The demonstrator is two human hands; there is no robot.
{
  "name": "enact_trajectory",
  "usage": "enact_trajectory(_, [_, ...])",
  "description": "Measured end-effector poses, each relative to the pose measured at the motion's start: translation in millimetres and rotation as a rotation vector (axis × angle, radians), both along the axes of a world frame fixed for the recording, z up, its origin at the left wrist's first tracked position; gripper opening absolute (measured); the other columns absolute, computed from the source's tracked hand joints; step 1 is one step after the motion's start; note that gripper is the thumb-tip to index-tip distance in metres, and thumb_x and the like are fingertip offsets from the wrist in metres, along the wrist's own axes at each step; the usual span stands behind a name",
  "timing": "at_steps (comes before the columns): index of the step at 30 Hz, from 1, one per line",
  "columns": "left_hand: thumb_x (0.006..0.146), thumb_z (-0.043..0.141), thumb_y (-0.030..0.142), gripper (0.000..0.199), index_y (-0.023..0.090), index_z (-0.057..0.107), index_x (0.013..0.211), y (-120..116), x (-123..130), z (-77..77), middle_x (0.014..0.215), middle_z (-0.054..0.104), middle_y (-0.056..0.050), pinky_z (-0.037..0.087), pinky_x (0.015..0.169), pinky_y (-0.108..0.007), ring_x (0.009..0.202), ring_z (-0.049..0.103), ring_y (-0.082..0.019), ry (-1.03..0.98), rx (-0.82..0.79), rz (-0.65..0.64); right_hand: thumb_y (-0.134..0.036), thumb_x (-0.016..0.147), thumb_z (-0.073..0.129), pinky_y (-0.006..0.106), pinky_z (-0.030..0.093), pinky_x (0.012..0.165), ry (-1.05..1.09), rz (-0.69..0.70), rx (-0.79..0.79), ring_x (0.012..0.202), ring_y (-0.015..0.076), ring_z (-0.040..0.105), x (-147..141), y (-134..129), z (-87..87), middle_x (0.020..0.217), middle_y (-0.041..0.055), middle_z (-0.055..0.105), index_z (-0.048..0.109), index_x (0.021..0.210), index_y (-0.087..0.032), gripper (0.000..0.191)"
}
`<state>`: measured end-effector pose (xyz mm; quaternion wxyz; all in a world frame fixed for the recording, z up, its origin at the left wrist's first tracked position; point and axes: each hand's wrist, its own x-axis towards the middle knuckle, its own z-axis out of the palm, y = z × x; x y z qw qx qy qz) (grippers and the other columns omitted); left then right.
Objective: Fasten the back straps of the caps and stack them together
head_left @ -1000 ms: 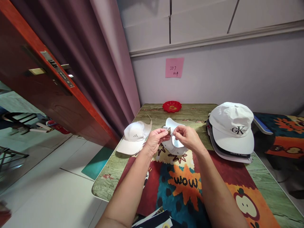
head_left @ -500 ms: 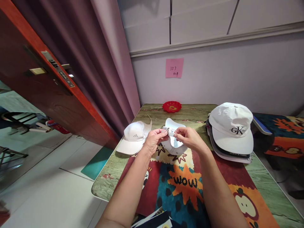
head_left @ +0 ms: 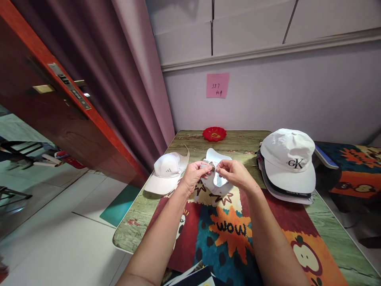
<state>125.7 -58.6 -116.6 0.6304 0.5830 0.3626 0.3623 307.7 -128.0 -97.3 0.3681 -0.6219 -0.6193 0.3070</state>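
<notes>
A pale cap (head_left: 218,186) lies on the patterned mat in the middle, its brim toward the wall and its inner side partly showing. Over it, my left hand (head_left: 194,175) pinches one end of the cap's back strap between thumb and fingers. My right hand (head_left: 237,172) pinches the strap from the other side, and the fingertips nearly meet. A small dark piece, perhaps the buckle, shows between them, but the fingers cover most of it. Left of my hands sits a white cap (head_left: 167,170) with a three-bar logo, its strap end sticking up loose.
Several stacked caps, topped by a white one (head_left: 293,155) with dark letters, stand at the right. A red scalloped dish (head_left: 214,134) is near the wall. The colourful mat (head_left: 226,246) covers the wooden-patterned table (head_left: 131,222). A door (head_left: 74,111) stands at the left.
My fingers have shifted slightly on the strap, and the dark piece between them shows more. The whole view has moved a little; the caps and dish stay in place.
</notes>
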Motion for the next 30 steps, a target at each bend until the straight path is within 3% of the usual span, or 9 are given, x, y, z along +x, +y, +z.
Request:
enact_trajectory(3, [0.073, 0.082, 0.043, 0.042, 0.015, 0.072, 0.103, 13.6, -7.5, 13.2, 0.077, 0.065, -0.002, 0.040, 0.056, -0.021, 0.065, 0.056, -0.011, 0.129, 0.175, -0.012, -0.043, 0.085, 0.058, 0.025, 0.029, 0.052, 0.024, 0.010, 0.014, 0.054, 0.0126, 0.048, 2.8, 1.3, -3.3, 0.065, 0.0014, 0.065, 0.066, 0.077, -0.019, 0.027])
enact_trajectory(7, [0.077, 0.079, 0.042, 0.065, 0.023, 0.060, 0.135, 35.9, -11.7, 33.5, 0.089, 0.066, -0.003, 0.041, 0.052, -0.022, 0.060, 0.056, -0.010, 0.293, 0.133, -0.388, -0.045, 0.087, 0.057, 0.025, 0.028, 0.052, 0.015, 0.017, 0.049, 0.054, 0.0122, 0.044, 2.0, 1.8, -5.7, 0.061, -0.0006, 0.059, 0.064, 0.075, -0.019, 0.029])
enact_trajectory(10, [0.076, 0.080, 0.045, 0.056, 0.019, 0.067, 0.124, 49.4, -7.8, 40.2, 0.085, 0.066, -0.003, 0.042, 0.052, -0.022, 0.056, 0.053, -0.009, 0.411, 0.080, -0.588, -0.048, 0.087, 0.059, 0.025, 0.030, 0.054, 0.042, 0.037, 0.031, 0.057, 0.0126, 0.046, 0.5, 2.3, -6.5, 0.064, -0.0001, 0.060, 0.064, 0.076, -0.019, 0.031])
enact_trajectory(13, [0.072, 0.083, 0.047, 0.042, 0.015, 0.071, 0.098, 58.1, -4.5, 40.1, 0.066, 0.058, 0.002, 0.039, 0.049, -0.021, 0.051, 0.047, -0.008, 0.447, 0.104, -0.602, -0.050, 0.090, 0.053, 0.025, 0.033, 0.057, 0.141, 0.085, 0.019, 0.060, 0.0136, 0.049, 3.7, 3.5, -7.7, 0.067, 0.0011, 0.062, 0.068, 0.081, -0.018, 0.036])
enact_trajectory(16, [0.069, 0.086, 0.047, 0.041, 0.015, 0.069, 0.088, 63.0, -5.7, 37.6, 0.062, 0.056, 0.003, 0.038, 0.048, -0.021, 0.051, 0.048, -0.008, 0.448, 0.106, -0.563, -0.053, 0.094, 0.046, 0.025, 0.033, 0.057, 0.244, 0.090, 0.013, 0.062, 0.0138, 0.048, 12.8, 3.3, -9.2, 0.068, 0.0007, 0.059, 0.070, 0.092, -0.017, 0.043])
enact_trajectory(22, [0.068, 0.086, 0.046, 0.042, 0.016, 0.070, 0.092, 65.3, -8.9, 34.2, 0.074, 0.063, 0.001, 0.044, 0.050, -0.022, 0.053, 0.054, -0.008, 0.410, 0.056, -0.549, -0.061, 0.089, 0.055, 0.025, 0.030, 0.056, 0.323, 0.208, -0.108, 0.059, 0.0111, 0.042, 23.2, 3.3, -14.1, 0.070, 0.0005, 0.057, 0.064, 0.079, -0.016, 0.047])
enact_trajectory(25, [0.069, 0.086, 0.044, 0.041, 0.017, 0.073, 0.097, 63.6, -7.6, 34.6, 0.083, 0.067, -0.001, 0.048, 0.055, -0.023, 0.058, 0.057, -0.008, 0.393, 0.053, -0.590, -0.059, 0.085, 0.064, 0.025, 0.029, 0.056, 0.355, 0.213, -0.073, 0.060, 0.0112, 0.042, 18.1, 7.7, -18.5, 0.067, -0.0006, 0.055, 0.066, 0.081, -0.015, 0.044])
enact_trajectory(30, [0.068, 0.086, 0.044, 0.039, 0.016, 0.075, 0.093, 60.7, -6.6, 34.5, 0.077, 0.068, -0.003, 0.048, 0.055, -0.024, 0.060, 0.059, -0.011, 0.364, 0.064, -0.588, -0.052, 0.086, 0.062, 0.025, 0.025, 0.054, 0.303, 0.165, -0.014, 0.057, 0.0099, 0.037, 9.4, 12.9, -23.7, 0.061, -0.0029, 0.050, 0.064, 0.073, -0.016, 0.039])
